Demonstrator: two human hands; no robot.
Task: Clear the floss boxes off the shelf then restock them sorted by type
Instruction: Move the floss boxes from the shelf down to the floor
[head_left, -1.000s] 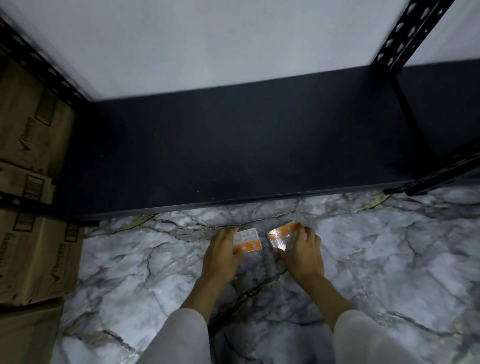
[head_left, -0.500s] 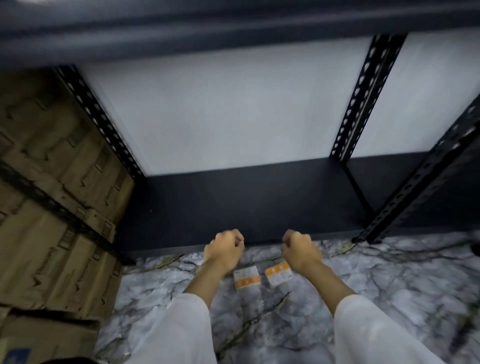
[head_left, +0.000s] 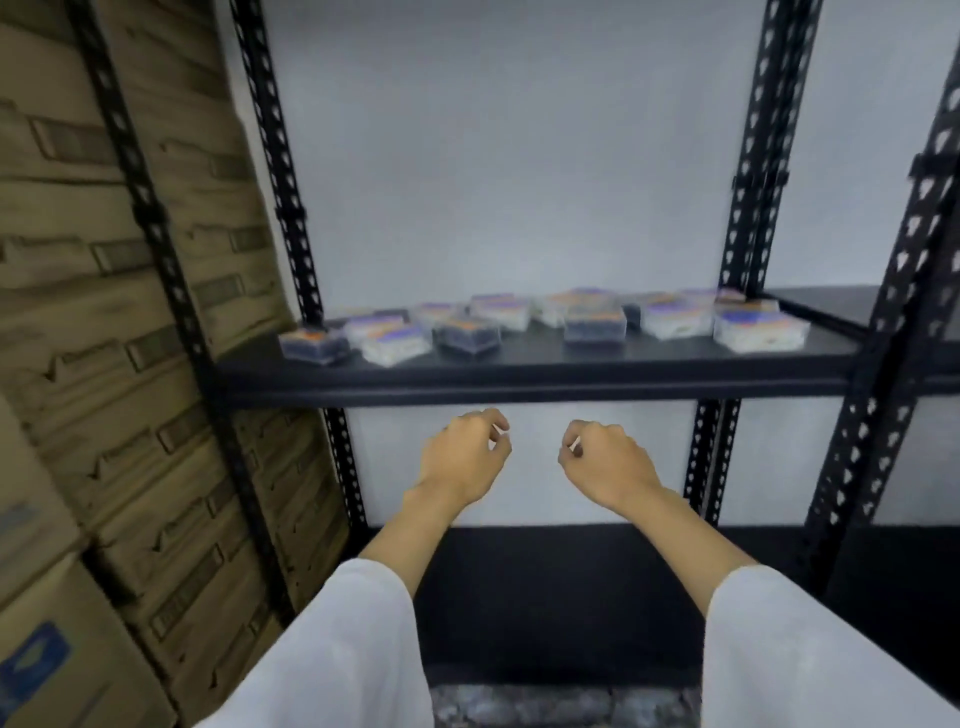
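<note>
Several small clear floss boxes (head_left: 594, 321) with purple and orange labels lie scattered across a black metal shelf (head_left: 519, 371) at chest height. Some look dark inside, others pale; blur hides the print. My left hand (head_left: 465, 457) and my right hand (head_left: 605, 460) hover side by side below the shelf's front edge. Both hands are loosely curled with nothing in them. Neither touches the shelf or a box.
Perforated black uprights (head_left: 748, 208) frame the bay. Stacked brown cardboard cartons (head_left: 104, 364) fill the rack at the left. A lower black shelf (head_left: 545, 597) sits behind my forearms, with a strip of marble floor (head_left: 561, 706) beneath. A white wall is behind.
My view has swung up from the floor to the upper shelf. Both hands let go of the two orange boxes on the floor and rose, empty, to just under the shelf.
</note>
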